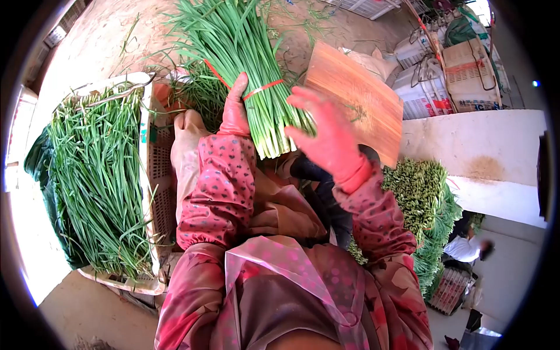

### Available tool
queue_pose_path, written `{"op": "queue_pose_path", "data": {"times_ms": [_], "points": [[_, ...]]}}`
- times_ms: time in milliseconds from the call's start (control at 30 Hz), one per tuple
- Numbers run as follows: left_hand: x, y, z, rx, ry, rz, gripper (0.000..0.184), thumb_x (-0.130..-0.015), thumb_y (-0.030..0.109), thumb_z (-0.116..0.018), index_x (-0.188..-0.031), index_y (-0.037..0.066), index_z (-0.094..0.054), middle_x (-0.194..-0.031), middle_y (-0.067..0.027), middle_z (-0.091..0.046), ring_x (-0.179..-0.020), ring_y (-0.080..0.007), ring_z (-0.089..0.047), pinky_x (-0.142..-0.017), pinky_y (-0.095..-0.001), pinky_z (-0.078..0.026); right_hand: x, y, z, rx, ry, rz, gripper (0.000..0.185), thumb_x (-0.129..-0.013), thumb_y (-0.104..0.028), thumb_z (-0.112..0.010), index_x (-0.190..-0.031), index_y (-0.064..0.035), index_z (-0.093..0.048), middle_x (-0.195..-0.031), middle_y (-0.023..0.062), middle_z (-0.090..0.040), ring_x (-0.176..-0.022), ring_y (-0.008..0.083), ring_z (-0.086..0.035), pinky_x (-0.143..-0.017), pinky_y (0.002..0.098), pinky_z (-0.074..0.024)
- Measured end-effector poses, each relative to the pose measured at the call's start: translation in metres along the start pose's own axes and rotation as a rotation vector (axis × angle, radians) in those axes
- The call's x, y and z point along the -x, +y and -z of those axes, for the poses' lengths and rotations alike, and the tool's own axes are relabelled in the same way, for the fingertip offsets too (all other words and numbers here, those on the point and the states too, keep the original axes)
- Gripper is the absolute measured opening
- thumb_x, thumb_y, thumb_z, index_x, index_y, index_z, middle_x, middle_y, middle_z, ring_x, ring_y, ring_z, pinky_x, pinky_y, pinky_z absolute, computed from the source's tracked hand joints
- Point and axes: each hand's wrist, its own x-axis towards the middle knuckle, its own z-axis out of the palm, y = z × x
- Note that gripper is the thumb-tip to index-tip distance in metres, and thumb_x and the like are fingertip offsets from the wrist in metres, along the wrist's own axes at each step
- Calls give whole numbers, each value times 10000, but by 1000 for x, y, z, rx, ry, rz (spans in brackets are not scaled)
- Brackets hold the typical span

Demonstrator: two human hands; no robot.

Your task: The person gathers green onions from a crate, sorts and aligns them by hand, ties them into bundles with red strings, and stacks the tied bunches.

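A thick bundle of garlic chives [233,46], bound by a red band [263,89], stands tilted in front of me. Its pale cut ends point down toward my lap and the long green leaves fan out away from me. My left hand [234,114], in a reddish glove, is closed around the left side of the bundle near the band, thumb up. My right hand [329,131], gloved too, hovers just right of the cut ends with its fingers apart and nothing in it. A second red strip [216,73] shows at the bundle's left edge.
At left, a white plastic crate [153,233] is heaped with loose green leaves [99,175]. A wooden board [356,87] lies beyond my right hand. Stacked green bundles [417,189] stand to the right, below a white ledge [472,146]. Crates [423,87] and another person [464,248] are farther off.
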Motion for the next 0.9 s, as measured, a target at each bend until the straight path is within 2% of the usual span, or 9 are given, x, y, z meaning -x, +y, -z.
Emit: {"op": "queue_pose_path", "data": {"times_ms": [133, 300, 367, 567, 633, 700, 767, 867, 900], "points": [[-10, -8, 15, -67, 84, -40, 514, -881, 426, -592, -1222, 44, -557, -1136, -150, -637, -984, -307, -627, -912, -461, -494, 4, 0, -28, 161, 13, -38, 485, -710, -202, -705, -1158, -77, -569, -1242, 106, -553, -1065, 323, -550, -890, 423, -455], [-11, -6, 24, -219, 155, -248, 419, -883, 285, -627, -1219, 48, -546, -1097, -128, -645, -930, -273, -644, -838, -424, -532, 4, 9, -41, 177, 148, 47, 317, -743, -180, -673, -1041, -83, -622, -1047, 89, -626, -933, 310, -589, -810, 442, -467], [-9, -6, 23, -183, 194, -275, 410, -867, 200, -662, -1222, 42, -530, -1065, -106, -647, -874, -244, -654, -768, -390, -554, 3, 9, -41, 315, 61, -6, 129, -773, -170, -657, -880, -107, -622, -830, 81, -635, -750, 305, -607, -687, 448, -476], [-8, -3, 24, -225, 170, -286, 398, -866, 196, -665, -1207, 35, -534, -1056, -100, -648, -862, -232, -653, -753, -376, -550, 32, 26, -48, 270, 98, -82, 104, -791, -134, -675, -830, -98, -585, -747, 83, -632, -694, 303, -610, -611, 421, -466], [-5, -1, 20, -246, 142, -319, 430, -855, 180, -680, -1225, 23, -526, -1070, -94, -643, -875, -218, -646, -775, -353, -536, 65, 26, -33, 87, -20, -146, 78, -810, -148, -655, -814, -102, -593, -732, 103, -628, -691, 317, -616, -614, 424, -478], [-3, 2, 12, -314, 209, -404, 455, -846, 171, -691, -1239, 19, -520, -1076, -88, -640, -887, -211, -641, -791, -347, -527, 109, 29, -18, 113, -347, -256, 145, -826, -244, -638, -788, -110, -600, -735, 109, -630, -705, 328, -624, -615, 435, -488], [-3, 8, 10, -405, 252, -477, 533, -826, 158, -716, -1287, 11, -491, -1109, -74, -623, -923, -193, -622, -835, -332, -500, 146, 43, -6, 393, -940, -308, 254, -825, -356, -622, -780, -106, -603, -739, 108, -632, -721, 336, -629, -622, 431, -494], [0, 9, 4, -504, 331, -591, 564, -826, 151, -716, -1313, 13, -467, -1132, -67, -611, -933, -186, -617, -844, -326, -496, 137, 48, 14, 419, -973, -365, 324, -805, -427, -620, -809, -103, -612, -774, 113, -650, -748, 330, -640, -655, 419, -509], [-3, 8, 11, -513, 299, -617, 575, -810, 131, -732, -1307, 16, -466, -1137, -64, -602, -947, -177, -607, -852, -316, -492, 109, 32, 16, 266, -727, -442, 272, -814, -373, -640, -854, -104, -635, -813, 116, -662, -780, 319, -648, -685, 407, -512]]}}
